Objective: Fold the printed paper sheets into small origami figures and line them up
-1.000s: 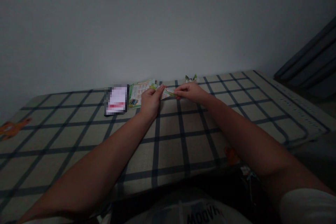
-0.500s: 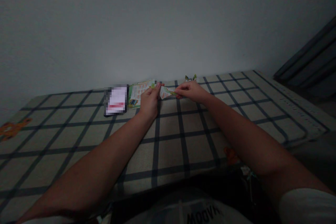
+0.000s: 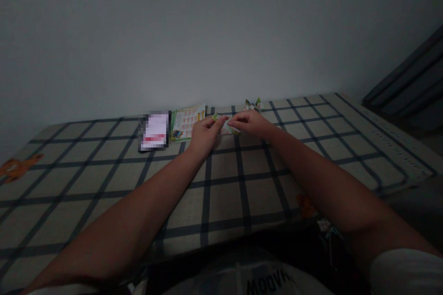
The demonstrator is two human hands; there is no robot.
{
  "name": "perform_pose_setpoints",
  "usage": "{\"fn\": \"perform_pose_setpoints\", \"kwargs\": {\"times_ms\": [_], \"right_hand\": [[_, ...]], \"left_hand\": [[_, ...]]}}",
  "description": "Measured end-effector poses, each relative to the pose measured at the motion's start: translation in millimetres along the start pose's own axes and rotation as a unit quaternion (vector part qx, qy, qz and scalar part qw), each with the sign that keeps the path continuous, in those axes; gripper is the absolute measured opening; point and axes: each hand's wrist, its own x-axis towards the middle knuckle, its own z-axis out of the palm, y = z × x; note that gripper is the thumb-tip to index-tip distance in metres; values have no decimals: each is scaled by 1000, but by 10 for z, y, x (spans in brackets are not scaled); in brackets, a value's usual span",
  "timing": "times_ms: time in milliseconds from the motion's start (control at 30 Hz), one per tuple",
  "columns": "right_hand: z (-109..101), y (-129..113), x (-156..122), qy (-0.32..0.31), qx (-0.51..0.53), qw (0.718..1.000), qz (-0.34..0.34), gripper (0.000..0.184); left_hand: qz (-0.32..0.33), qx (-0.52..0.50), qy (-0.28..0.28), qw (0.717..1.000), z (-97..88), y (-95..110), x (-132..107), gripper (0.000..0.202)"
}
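Note:
A small piece of printed paper [image 3: 226, 128], white with green and red print, is between my two hands above the checked cloth. My left hand [image 3: 204, 137] pinches its left part, thumb on top. With fingertips together, my right hand [image 3: 252, 123] is at the paper's upper right edge; the fingers partly hide the grip. Left of my left hand lies a printed leaflet [image 3: 188, 120] with green edges. Just behind my right hand stands a small folded paper shape [image 3: 254, 103] in green and white.
A phone or tablet [image 3: 154, 131] with a blurred lit screen lies left of the leaflet. The table [image 3: 224, 198] has a checked cloth and meets a grey wall [image 3: 221, 32] at the back. Dark draped fabric [image 3: 411, 78] hangs at the right.
My left hand has moved right, nearer my right hand, and its thumb now reaches further over the paper. The paper has turned and shifted right between them.

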Motion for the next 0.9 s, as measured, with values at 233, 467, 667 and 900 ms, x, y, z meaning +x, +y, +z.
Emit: {"fn": "perform_pose_setpoints", "kwargs": {"times_ms": [233, 467, 667, 900], "right_hand": [[-11, -84, -12, 39, -56, 998, -7, 37], [-28, -33, 18, 34, -30, 999, 19, 37], [-60, -35, 28, 44, -22, 998, 26, 33], [-60, 12, 12, 37, -2, 999, 37, 31]], "left_hand": [[13, 54, -3, 998, 11, -12, 12, 41], [2, -23, 48, 999, 6, -118, 76, 40], [8, -63, 84, 994, 5, -166, 106, 35], [-12, -137, 94, 986, 9, -133, 135, 35]]}}
